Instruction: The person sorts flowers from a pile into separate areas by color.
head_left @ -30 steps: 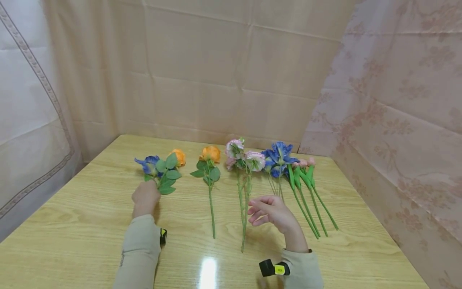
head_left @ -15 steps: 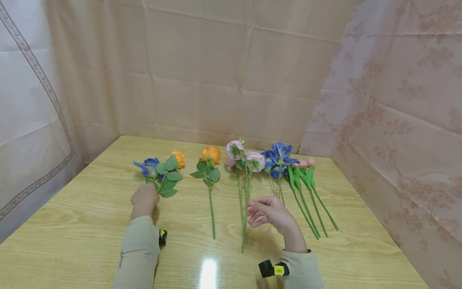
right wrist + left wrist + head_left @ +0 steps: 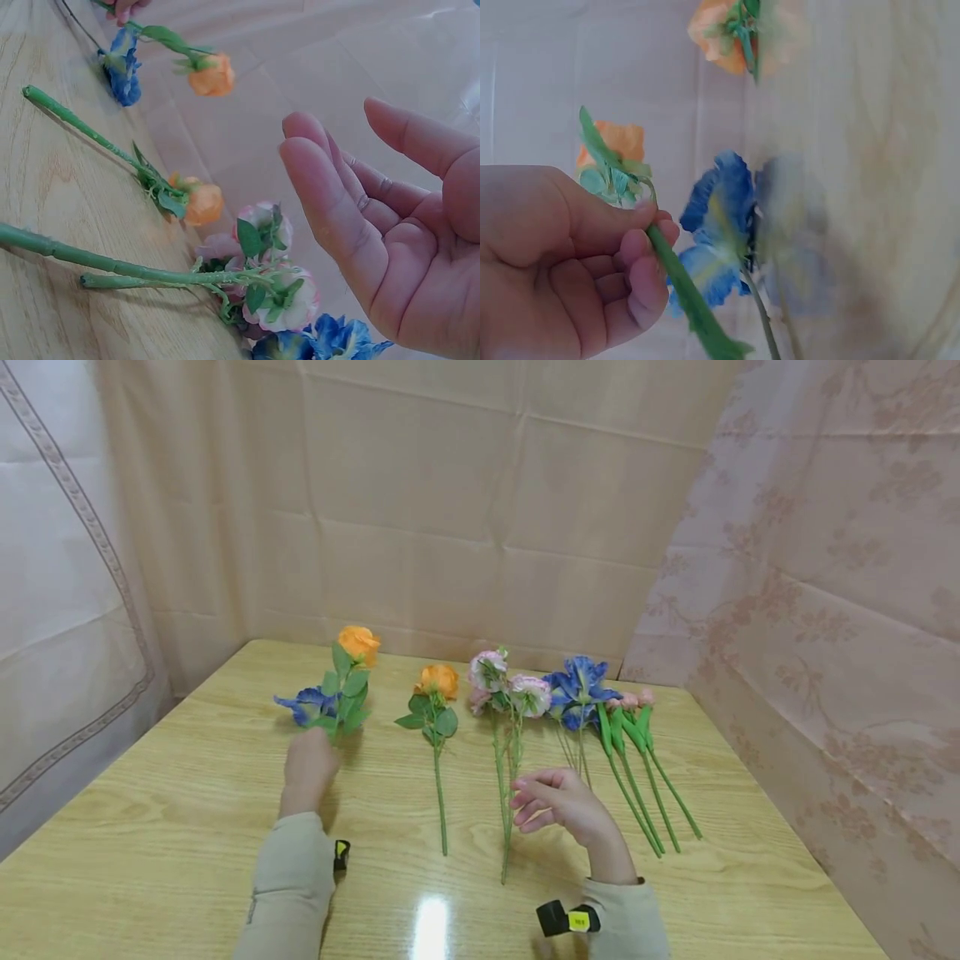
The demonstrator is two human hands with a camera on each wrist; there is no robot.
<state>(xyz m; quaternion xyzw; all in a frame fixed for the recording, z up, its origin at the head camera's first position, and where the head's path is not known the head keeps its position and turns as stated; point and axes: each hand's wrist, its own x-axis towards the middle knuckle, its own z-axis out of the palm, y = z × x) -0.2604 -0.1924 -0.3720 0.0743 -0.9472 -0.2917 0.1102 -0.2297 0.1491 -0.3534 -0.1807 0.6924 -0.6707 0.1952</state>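
Observation:
In the head view my left hand (image 3: 309, 768) pinches the stem of an orange rose (image 3: 358, 646), whose bloom stands above the table. The left wrist view has the green stem (image 3: 682, 281) between thumb and fingers. A blue iris (image 3: 306, 706) lies just beyond that hand, partly behind the rose's leaves. My right hand (image 3: 566, 810) hovers with loosely bent fingers and holds nothing. It is nearest to the pale pink-and-white flowers (image 3: 531, 695); in the right wrist view a gap separates its fingers from these blooms.
A second orange rose (image 3: 437, 682) lies mid-table (image 3: 187, 827), stem toward me. Farther right are blue irises (image 3: 581, 685) and several pink tulips (image 3: 636, 727), heads pointing to the back. Curtains (image 3: 465, 510) hang behind and at both sides of the table.
My left hand has raised the orange rose; its bloom has swung up and toward the back, away from the blue iris. The right hand has stayed in place.

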